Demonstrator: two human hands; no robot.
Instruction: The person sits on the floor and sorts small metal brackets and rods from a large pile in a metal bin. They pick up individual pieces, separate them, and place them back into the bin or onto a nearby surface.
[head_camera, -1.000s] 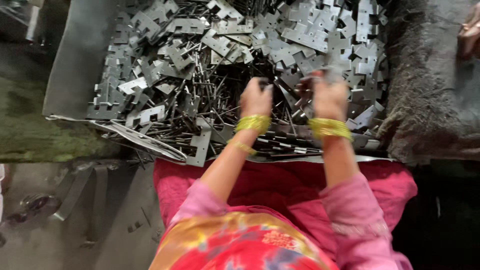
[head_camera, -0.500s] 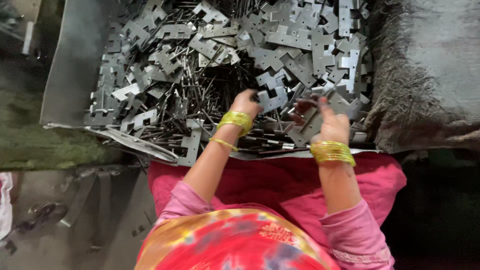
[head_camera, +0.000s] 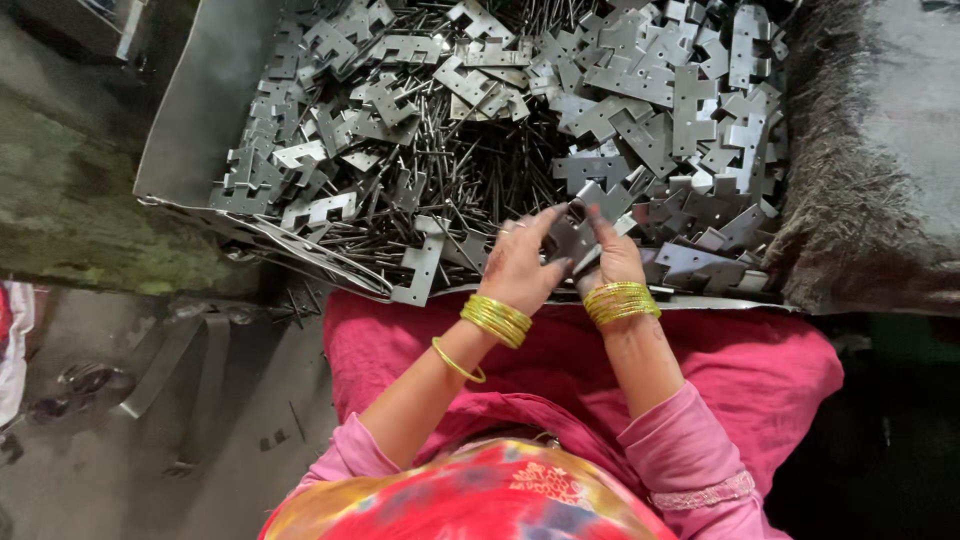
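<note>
A shallow metal tray (head_camera: 190, 130) in front of me holds a heap of flat stamped steel brackets (head_camera: 640, 90) mixed with several thin dark metal pins (head_camera: 460, 180). My left hand (head_camera: 520, 268) and my right hand (head_camera: 612, 255) meet at the tray's near edge. Together they pinch one small grey bracket piece (head_camera: 572, 235) between their fingertips. Both wrists wear gold bangles. My lap below is covered in pink cloth (head_camera: 760, 370).
A dark grey sack or cloth (head_camera: 870, 180) lies to the right of the tray. On the left is a mossy concrete ledge (head_camera: 70, 210), and lower left a dusty floor (head_camera: 150, 440) with scraps of metal. One bracket (head_camera: 420, 268) overhangs the tray's near rim.
My hands were apart over the heap. They have come together near the tray's front edge, and both now grip one bracket piece.
</note>
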